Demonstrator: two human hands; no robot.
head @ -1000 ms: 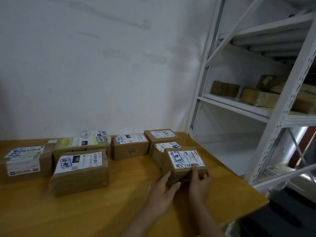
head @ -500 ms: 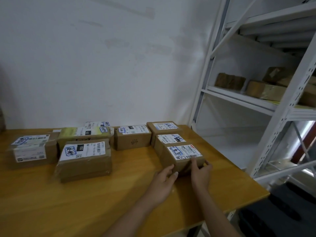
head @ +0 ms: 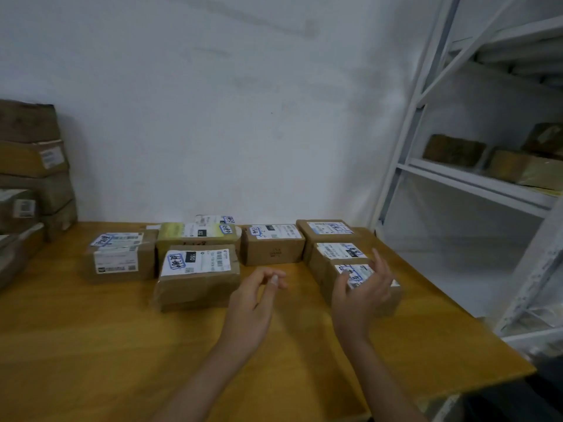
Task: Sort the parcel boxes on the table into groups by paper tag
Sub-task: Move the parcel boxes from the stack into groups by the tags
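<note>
— Views we hold?
— One: head-worn, wide-angle, facing forward and down over the table (head: 91, 345) to the wall (head: 213, 117).
— Nearness?
— Close; the table fills our lower frame, shelving (head: 475, 185) edges the right.

**Wood, cardboard, paper, metal**

The desk (head: 91, 345) under the fingers (head: 379, 264) is smooth yellowish wood with a soft sheen. Beyond the fingers, the parcel boxes (head: 274, 252) are matt brown cardboard. The box (head: 182, 284) to their left is wrapped in shiny clear tape (head: 213, 295). The tags (head: 198, 263) are white paper. Right of the fingers, the rack (head: 406, 141) is white-painted metal.
</note>
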